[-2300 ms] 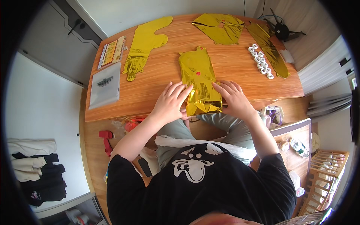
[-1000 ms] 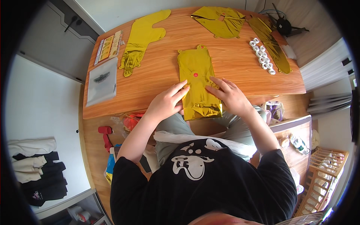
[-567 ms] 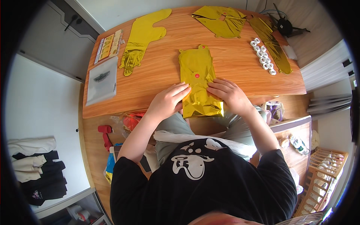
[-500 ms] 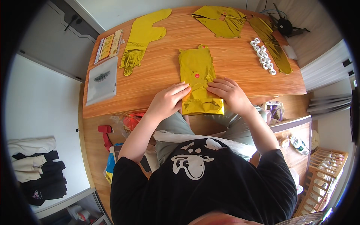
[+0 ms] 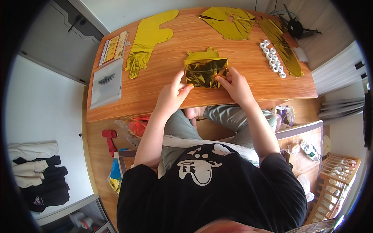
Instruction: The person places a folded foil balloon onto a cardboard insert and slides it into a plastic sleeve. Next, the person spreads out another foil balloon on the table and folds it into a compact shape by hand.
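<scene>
A gold foil balloon (image 5: pixel 206 70), flat and without air, lies folded over on itself near the front edge of the table. Its far end with small tabs shows beyond the fold. At its near left corner my left hand (image 5: pixel 173 93) pinches the foil between thumb and fingers. My right hand (image 5: pixel 236 86) grips the right side, the thumb lying on top of the crinkled foil. The red dot on the balloon is covered by the folded part.
More flat gold foil balloons lie at the far left (image 5: pixel 149 40), far middle (image 5: pixel 229 23) and far right (image 5: pixel 280 44) of the wooden table (image 5: pixel 163 73). White ribbon rolls (image 5: pixel 272 56) sit at right. A clear plastic bag (image 5: pixel 105 83) and a printed card (image 5: pixel 112 48) lie at left.
My hands have moved away from me and folded the near end of the balloon over its middle. The foil no longer hangs past the table's front edge.
</scene>
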`<move>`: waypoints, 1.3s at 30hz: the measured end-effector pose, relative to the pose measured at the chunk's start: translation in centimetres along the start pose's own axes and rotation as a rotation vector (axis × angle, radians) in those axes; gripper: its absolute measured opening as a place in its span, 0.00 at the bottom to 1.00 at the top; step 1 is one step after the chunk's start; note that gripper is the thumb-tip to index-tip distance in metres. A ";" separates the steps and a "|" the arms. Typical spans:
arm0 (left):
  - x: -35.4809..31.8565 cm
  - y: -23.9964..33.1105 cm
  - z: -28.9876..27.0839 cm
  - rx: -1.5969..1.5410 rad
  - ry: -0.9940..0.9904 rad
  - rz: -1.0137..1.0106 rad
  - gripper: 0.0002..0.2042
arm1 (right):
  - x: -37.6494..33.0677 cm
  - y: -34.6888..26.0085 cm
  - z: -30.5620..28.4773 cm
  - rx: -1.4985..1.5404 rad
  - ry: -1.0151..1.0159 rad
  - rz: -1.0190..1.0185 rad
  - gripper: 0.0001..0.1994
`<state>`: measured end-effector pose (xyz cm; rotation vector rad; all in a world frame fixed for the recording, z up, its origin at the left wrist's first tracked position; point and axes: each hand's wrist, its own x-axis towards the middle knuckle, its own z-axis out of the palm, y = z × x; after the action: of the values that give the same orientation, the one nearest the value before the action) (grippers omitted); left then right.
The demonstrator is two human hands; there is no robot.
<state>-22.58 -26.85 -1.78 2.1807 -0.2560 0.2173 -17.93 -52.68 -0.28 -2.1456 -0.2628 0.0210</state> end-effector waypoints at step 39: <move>9.8 -1.8 2.2 0.546 -0.453 0.530 0.33 | 2.8 -0.5 1.9 -0.357 0.098 0.164 0.44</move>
<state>-12.49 -28.64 -2.05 2.6430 -1.1490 0.0840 -15.51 -50.29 -0.72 -2.5100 -0.0329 -0.0395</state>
